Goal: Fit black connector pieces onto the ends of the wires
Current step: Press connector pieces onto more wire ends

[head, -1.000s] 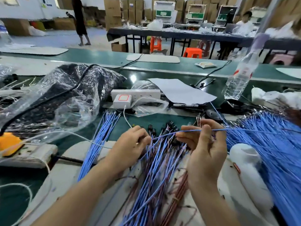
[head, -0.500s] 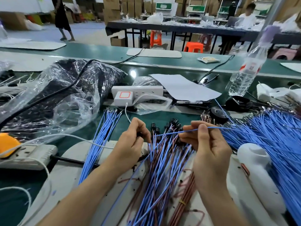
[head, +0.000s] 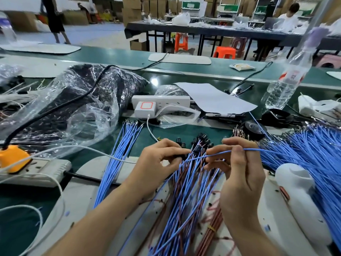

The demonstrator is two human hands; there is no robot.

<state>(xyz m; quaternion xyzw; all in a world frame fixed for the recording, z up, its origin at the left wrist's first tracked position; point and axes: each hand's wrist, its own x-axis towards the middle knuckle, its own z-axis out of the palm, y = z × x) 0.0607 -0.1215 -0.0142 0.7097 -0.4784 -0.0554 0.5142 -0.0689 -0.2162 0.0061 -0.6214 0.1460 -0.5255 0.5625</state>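
My right hand (head: 238,170) pinches a single blue wire (head: 258,149) that runs off to the right into a big heap of blue wires (head: 317,156). My left hand (head: 158,163) grips a black connector piece (head: 181,156) at its fingertips, close to that wire's free end. Between and below my hands lies a pile of blue and brown wires (head: 186,196) with black connectors (head: 201,140) fitted at their far ends. A separate bundle of bare blue wires (head: 120,154) lies to the left.
A white power strip with a charger (head: 145,108) sits behind, next to a plastic bag of dark parts (head: 73,104). A water bottle (head: 287,80), black tape roll (head: 254,129), white device (head: 297,193), paper sheet (head: 214,98) and an orange-plugged strip (head: 27,169) surround the white mat (head: 96,182).
My hands have drawn closer together. The left hand moved right toward the wire end held by the right hand, now with a black connector at its fingertips.
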